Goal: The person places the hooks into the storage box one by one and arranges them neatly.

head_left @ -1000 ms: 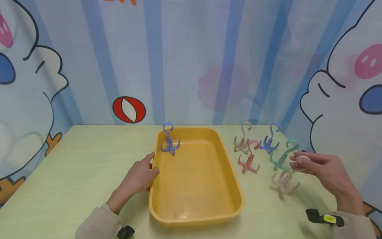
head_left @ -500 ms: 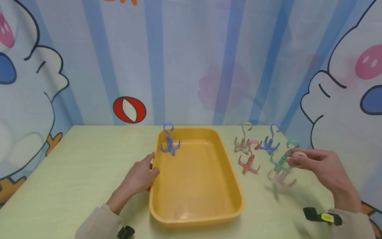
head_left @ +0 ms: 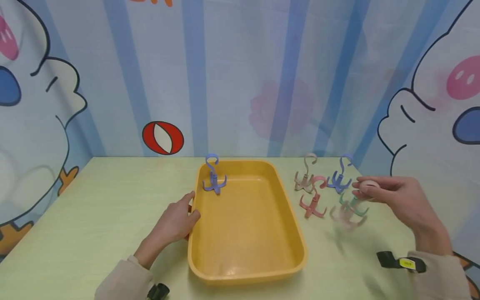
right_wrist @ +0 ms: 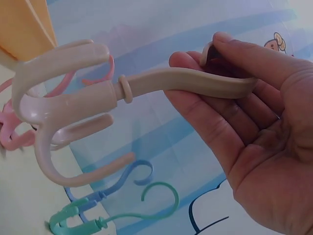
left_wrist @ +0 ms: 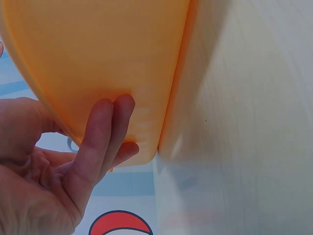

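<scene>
The right hand point(head_left: 401, 202) pinches the curled top of a pale beige multi-pronged hanging hook point(right_wrist: 88, 100), held to the right of the yellow tray point(head_left: 247, 229), prongs downward. The left hand point(head_left: 175, 221) grips the tray's left side, fingers against the outer wall. Judging by this layout, one hook looks finished: a violet-blue one point(head_left: 214, 181) in the tray's far left corner. The beige one is midway, in hand but not yet inside the tray. Four others appear to be left, all on the table point(head_left: 135, 196) to the tray's right: pink point(head_left: 312, 205) nearest it, grey-beige point(head_left: 305, 181) just behind, a second violet-blue hook point(head_left: 338, 183) farther right, and green point(right_wrist: 88, 227) close to the right hand. Much is hard to make out: the held hook's prongs blur in the head view, where it and the hand cover part of the green hook, whose curl shows only from the right wrist. Whether the tray's hook leans on the rim, or the pink one touches the grey-beige, cannot be told; the orange lettering point(head_left: 151, 1) above the tray is cut off.
</scene>
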{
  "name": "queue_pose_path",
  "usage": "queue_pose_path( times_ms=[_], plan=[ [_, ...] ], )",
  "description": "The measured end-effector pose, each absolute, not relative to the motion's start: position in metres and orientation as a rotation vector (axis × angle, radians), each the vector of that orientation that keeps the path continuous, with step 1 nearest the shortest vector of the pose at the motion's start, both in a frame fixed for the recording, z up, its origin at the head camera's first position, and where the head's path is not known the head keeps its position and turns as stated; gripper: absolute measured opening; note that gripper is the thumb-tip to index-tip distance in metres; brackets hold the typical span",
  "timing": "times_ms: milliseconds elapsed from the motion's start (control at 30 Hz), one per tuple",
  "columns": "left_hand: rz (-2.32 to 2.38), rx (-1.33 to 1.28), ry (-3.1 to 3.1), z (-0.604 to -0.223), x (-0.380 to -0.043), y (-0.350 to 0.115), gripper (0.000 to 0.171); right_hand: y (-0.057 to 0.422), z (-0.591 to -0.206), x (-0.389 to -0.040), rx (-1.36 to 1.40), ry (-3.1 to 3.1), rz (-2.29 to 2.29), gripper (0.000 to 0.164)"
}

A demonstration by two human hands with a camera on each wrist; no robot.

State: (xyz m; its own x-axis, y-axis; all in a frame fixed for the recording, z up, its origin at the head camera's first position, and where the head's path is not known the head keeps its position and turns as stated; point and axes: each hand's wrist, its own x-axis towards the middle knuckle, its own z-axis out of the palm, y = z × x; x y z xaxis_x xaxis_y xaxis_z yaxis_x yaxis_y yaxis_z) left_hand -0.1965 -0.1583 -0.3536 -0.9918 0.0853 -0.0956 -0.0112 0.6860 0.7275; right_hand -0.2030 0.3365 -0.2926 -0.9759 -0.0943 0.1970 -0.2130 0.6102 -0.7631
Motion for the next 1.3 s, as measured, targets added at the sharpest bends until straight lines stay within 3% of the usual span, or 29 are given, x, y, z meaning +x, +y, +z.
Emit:
queue_pose_path(
  times_ms=[1300],
  plan=[
    [1.221, 0.066, 2.756, -0.356, -0.199, -0.159, 0.064, 0.267, -0.259, -0.237, 0.595, -2.59, 1.339, 0.03]
  ],
)
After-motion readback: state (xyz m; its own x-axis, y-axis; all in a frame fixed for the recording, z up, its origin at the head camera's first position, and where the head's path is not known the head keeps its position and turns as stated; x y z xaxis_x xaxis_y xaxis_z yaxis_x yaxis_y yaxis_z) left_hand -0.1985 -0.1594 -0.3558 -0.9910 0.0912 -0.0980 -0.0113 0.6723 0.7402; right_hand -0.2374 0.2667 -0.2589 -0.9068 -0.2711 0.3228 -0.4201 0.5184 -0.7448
